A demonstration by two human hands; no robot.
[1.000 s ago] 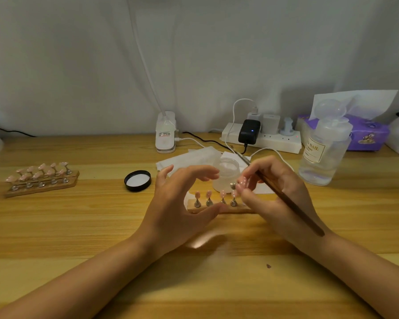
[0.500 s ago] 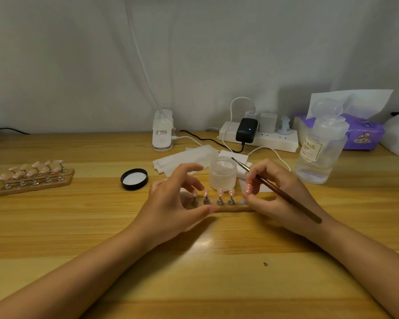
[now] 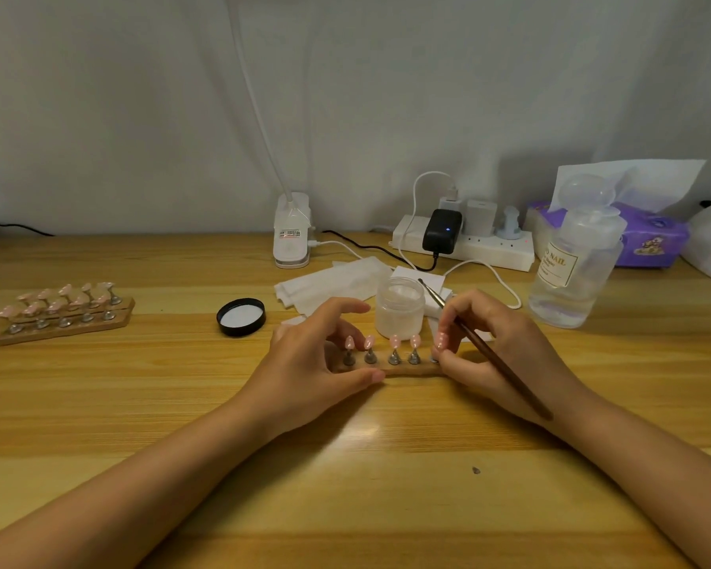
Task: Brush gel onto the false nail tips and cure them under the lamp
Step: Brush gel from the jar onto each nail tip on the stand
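A small wooden holder (image 3: 409, 369) with several pink nail tips (image 3: 394, 342) on metal stands lies on the table in front of me. My left hand (image 3: 317, 363) grips its left end, thumb at the front edge, fingers curled behind. My right hand (image 3: 493, 351) holds a brown brush (image 3: 497, 359), its metal end pointing back over the open gel jar (image 3: 399, 310), and its fingertips pinch the rightmost nail tip (image 3: 440, 340) at the holder's right end. The white clip lamp (image 3: 290, 236) stands at the back.
A second wooden holder (image 3: 64, 324) with pink tips lies far left. The jar's black lid (image 3: 241, 317) lies left of the jar, white wipes (image 3: 333, 283) behind it. A clear liquid bottle (image 3: 571, 273), purple tissue pack (image 3: 649, 240) and power strip (image 3: 468, 244) stand at the back right.
The holder with both hands on it has been set down slightly farther from me, and my right fingertips have come down with the rightmost nail tip to the holder's right end.
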